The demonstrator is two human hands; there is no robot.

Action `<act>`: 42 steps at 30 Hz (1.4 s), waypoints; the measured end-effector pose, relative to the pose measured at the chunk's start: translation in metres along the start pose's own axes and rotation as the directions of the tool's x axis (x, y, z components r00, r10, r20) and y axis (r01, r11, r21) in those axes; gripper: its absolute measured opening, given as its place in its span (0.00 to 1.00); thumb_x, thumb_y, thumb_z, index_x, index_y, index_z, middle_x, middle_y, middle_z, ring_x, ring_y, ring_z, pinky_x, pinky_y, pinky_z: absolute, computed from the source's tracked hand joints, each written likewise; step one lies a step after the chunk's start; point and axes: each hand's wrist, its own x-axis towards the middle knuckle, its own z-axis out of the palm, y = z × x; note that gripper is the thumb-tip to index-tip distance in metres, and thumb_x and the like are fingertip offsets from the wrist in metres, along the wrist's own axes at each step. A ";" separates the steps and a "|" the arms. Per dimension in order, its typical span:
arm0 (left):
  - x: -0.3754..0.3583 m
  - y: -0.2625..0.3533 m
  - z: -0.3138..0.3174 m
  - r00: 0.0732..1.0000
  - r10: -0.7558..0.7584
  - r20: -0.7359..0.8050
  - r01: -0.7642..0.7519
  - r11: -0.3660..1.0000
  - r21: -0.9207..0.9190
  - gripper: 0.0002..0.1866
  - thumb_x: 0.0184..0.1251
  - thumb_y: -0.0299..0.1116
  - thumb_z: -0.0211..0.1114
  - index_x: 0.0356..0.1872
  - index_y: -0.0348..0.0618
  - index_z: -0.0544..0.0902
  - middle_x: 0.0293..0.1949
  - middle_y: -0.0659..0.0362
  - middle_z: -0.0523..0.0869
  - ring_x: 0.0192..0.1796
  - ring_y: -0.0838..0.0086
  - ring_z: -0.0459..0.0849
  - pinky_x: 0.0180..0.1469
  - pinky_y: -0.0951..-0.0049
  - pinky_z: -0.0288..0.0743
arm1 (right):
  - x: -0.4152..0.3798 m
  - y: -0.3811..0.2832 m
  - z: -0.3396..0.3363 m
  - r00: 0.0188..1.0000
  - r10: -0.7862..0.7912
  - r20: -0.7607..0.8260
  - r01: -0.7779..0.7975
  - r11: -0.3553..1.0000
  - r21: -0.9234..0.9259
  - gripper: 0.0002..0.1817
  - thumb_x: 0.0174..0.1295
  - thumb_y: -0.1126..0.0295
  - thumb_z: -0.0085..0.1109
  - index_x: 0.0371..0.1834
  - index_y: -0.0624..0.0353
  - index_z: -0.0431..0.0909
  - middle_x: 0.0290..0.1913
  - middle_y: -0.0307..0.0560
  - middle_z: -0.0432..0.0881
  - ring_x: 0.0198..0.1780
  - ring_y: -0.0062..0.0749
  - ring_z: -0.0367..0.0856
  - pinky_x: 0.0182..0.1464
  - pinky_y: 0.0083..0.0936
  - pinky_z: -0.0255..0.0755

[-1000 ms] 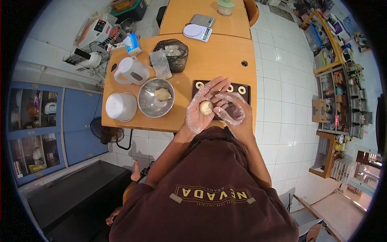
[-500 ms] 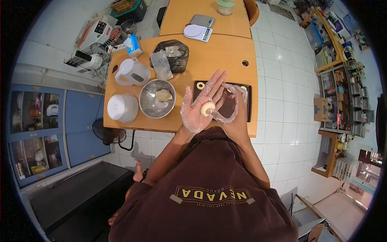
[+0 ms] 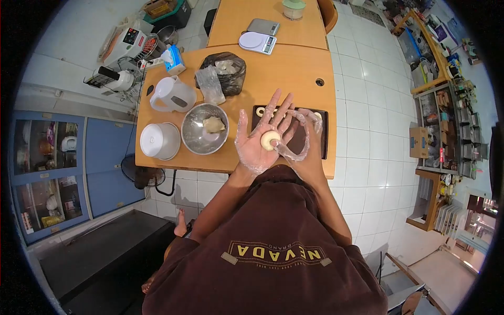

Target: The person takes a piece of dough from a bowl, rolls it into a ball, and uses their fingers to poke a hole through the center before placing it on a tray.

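Observation:
My left hand, dusted with flour, is palm up with its fingers spread, and it holds a small round of pale dough in the palm. From the right, my right hand curves in, also floury, its thumb touching the dough's edge. The fingers of that hand are bent and stand well apart from the thumb; nothing lies between them. Behind both hands is a dark baking tray with several pale dough rings along its far side, partly hidden.
Left of my hands is a steel bowl containing a dough lump. Nearby are a white tub, a white kettle and a black plastic bag. Two kitchen scales sit farther back on the wooden table.
My left fingers have shifted slightly, baring a little more of the tray's far left corner. The dough stays in my left palm, with the right thumb still at it.

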 end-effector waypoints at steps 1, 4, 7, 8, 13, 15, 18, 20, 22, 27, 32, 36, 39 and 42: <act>0.000 -0.001 -0.002 1.000 -0.001 0.008 0.001 0.999 0.036 0.51 0.74 0.77 0.42 0.87 0.54 0.48 0.87 0.57 0.48 0.86 0.65 0.49 0.86 0.58 0.40 | 0.000 -0.001 0.000 1.000 0.007 -0.016 -0.007 1.000 -0.001 0.39 0.52 0.64 0.83 0.67 0.58 0.74 0.68 0.58 0.68 0.73 0.55 0.63 0.74 0.50 0.60; 0.001 -0.001 -0.001 1.000 0.001 0.019 -0.003 0.996 0.094 0.52 0.72 0.78 0.42 0.87 0.56 0.46 0.87 0.58 0.46 0.86 0.64 0.48 0.86 0.58 0.39 | -0.001 -0.002 0.002 0.999 0.020 -0.040 -0.020 1.000 0.000 0.38 0.51 0.67 0.82 0.67 0.57 0.76 0.68 0.56 0.70 0.72 0.52 0.67 0.73 0.46 0.63; 0.001 -0.001 -0.004 1.000 0.001 -0.013 0.000 0.991 0.132 0.52 0.71 0.79 0.42 0.87 0.58 0.47 0.87 0.60 0.45 0.86 0.65 0.48 0.86 0.57 0.39 | 0.000 0.000 0.004 0.999 0.021 -0.039 -0.021 1.000 0.008 0.38 0.51 0.68 0.82 0.67 0.57 0.76 0.69 0.57 0.69 0.71 0.53 0.66 0.73 0.47 0.64; 0.001 0.000 -0.007 1.000 0.002 -0.028 0.002 0.989 0.146 0.53 0.71 0.80 0.42 0.87 0.59 0.47 0.88 0.60 0.45 0.86 0.65 0.48 0.86 0.56 0.39 | 0.000 0.001 0.006 0.999 0.020 -0.046 -0.020 1.000 0.013 0.37 0.51 0.68 0.82 0.66 0.56 0.77 0.70 0.57 0.69 0.71 0.52 0.66 0.72 0.47 0.64; 0.002 0.002 -0.008 0.984 0.036 -0.173 -0.024 0.997 0.070 0.51 0.73 0.79 0.40 0.87 0.57 0.49 0.85 0.57 0.50 0.84 0.63 0.53 0.85 0.53 0.47 | 0.001 -0.008 0.004 0.994 -0.109 -0.007 0.106 0.980 -0.166 0.27 0.54 0.68 0.80 0.58 0.57 0.83 0.69 0.54 0.72 0.70 0.50 0.66 0.69 0.46 0.64; 0.005 0.002 -0.009 0.979 0.043 -0.199 -0.026 0.996 0.085 0.51 0.74 0.78 0.39 0.87 0.55 0.50 0.85 0.54 0.51 0.83 0.61 0.56 0.85 0.52 0.49 | -0.001 -0.009 0.005 0.988 -0.155 0.002 0.154 0.979 -0.135 0.22 0.55 0.69 0.79 0.54 0.57 0.85 0.66 0.51 0.76 0.67 0.49 0.68 0.67 0.45 0.64; 0.005 0.006 -0.012 0.974 0.040 -0.224 -0.014 0.993 0.115 0.50 0.75 0.77 0.39 0.86 0.53 0.52 0.85 0.55 0.50 0.82 0.62 0.57 0.84 0.53 0.51 | -0.003 -0.004 0.006 0.989 -0.133 0.065 0.136 0.989 -0.057 0.21 0.59 0.66 0.76 0.54 0.58 0.83 0.55 0.52 0.80 0.58 0.53 0.73 0.65 0.45 0.64; 0.005 0.004 -0.012 0.963 0.057 -0.263 -0.030 0.994 0.105 0.49 0.75 0.76 0.39 0.86 0.51 0.54 0.85 0.54 0.51 0.82 0.62 0.58 0.84 0.53 0.52 | -0.004 -0.009 0.004 0.993 -0.056 0.107 0.060 0.998 -0.029 0.18 0.58 0.68 0.77 0.50 0.59 0.85 0.48 0.51 0.84 0.52 0.49 0.79 0.60 0.42 0.68; 0.005 0.004 -0.015 0.960 0.066 -0.271 -0.024 0.987 0.157 0.49 0.76 0.76 0.39 0.85 0.49 0.55 0.84 0.54 0.55 0.82 0.62 0.59 0.83 0.54 0.53 | -0.005 -0.009 0.005 0.990 -0.039 0.134 0.040 0.999 -0.001 0.17 0.58 0.69 0.77 0.49 0.61 0.85 0.44 0.53 0.86 0.48 0.49 0.82 0.57 0.41 0.70; 0.000 0.002 -0.026 0.958 0.133 -0.253 -0.072 0.969 0.236 0.39 0.81 0.65 0.46 0.79 0.45 0.65 0.77 0.54 0.66 0.77 0.66 0.66 0.78 0.62 0.61 | -0.003 -0.012 0.004 0.987 -0.012 0.162 0.007 1.000 0.027 0.15 0.60 0.71 0.73 0.48 0.65 0.83 0.43 0.56 0.85 0.46 0.51 0.83 0.55 0.40 0.75; -0.009 -0.001 -0.039 0.967 0.202 -0.155 -0.075 0.809 0.583 0.20 0.85 0.44 0.55 0.65 0.39 0.77 0.63 0.57 0.79 0.65 0.71 0.79 0.69 0.66 0.74 | -0.004 0.002 0.012 0.990 0.138 0.022 -0.138 0.941 0.308 0.09 0.68 0.74 0.68 0.47 0.68 0.83 0.42 0.51 0.86 0.46 0.32 0.83 0.54 0.30 0.75; -0.019 0.002 -0.029 0.973 0.172 -0.157 0.019 0.615 0.788 0.19 0.74 0.29 0.70 0.61 0.36 0.79 0.56 0.60 0.82 0.62 0.75 0.80 0.66 0.69 0.76 | -0.007 0.003 0.010 0.966 0.257 0.017 -0.242 0.881 0.407 0.10 0.71 0.73 0.66 0.50 0.68 0.83 0.43 0.44 0.85 0.47 0.22 0.79 0.53 0.25 0.74; -0.021 -0.001 -0.025 0.952 0.231 -0.202 0.002 0.652 0.758 0.18 0.71 0.20 0.71 0.59 0.33 0.80 0.54 0.59 0.84 0.59 0.74 0.83 0.65 0.71 0.78 | -0.007 0.004 0.014 0.951 0.306 0.038 -0.280 0.805 0.524 0.11 0.71 0.72 0.68 0.52 0.67 0.83 0.45 0.41 0.85 0.47 0.20 0.79 0.53 0.23 0.73; -0.022 0.004 -0.028 0.941 0.292 -0.171 -0.027 0.569 0.822 0.17 0.71 0.18 0.70 0.58 0.31 0.81 0.54 0.57 0.84 0.58 0.72 0.85 0.64 0.72 0.79 | -0.004 -0.002 0.011 0.944 0.323 0.070 -0.308 0.781 0.544 0.12 0.72 0.70 0.69 0.53 0.65 0.83 0.46 0.40 0.85 0.48 0.19 0.79 0.53 0.22 0.73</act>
